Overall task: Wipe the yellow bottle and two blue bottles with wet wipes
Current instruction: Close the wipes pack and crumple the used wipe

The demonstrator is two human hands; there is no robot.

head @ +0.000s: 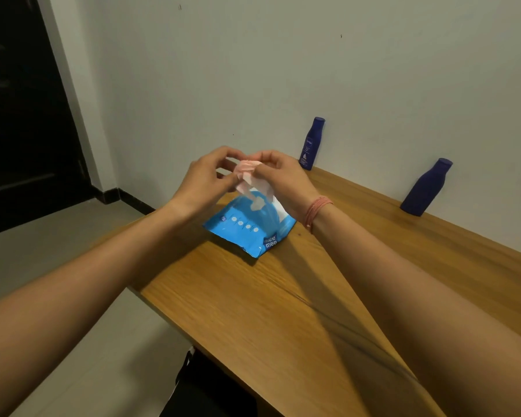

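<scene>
Pale wipe [248, 176] sat pinched in both hands' grip, left hand [205, 179] and right hand [283, 179], directly above the pack [247, 227]; pulling might have dragged extra sheets out, with both blue bottles [312, 142] well beyond, by the wall.

Two bare forearms, no sleeves anywhere along their visible length. Left hand [203, 179] without rings, watch or band; left wrist bare as well. Right hand [286, 179] also ringless. Around the right wrist, a thin thread band [316, 212] in pinkish red, wound in several loops, with a small knot or tail hanging at its near side.
</scene>
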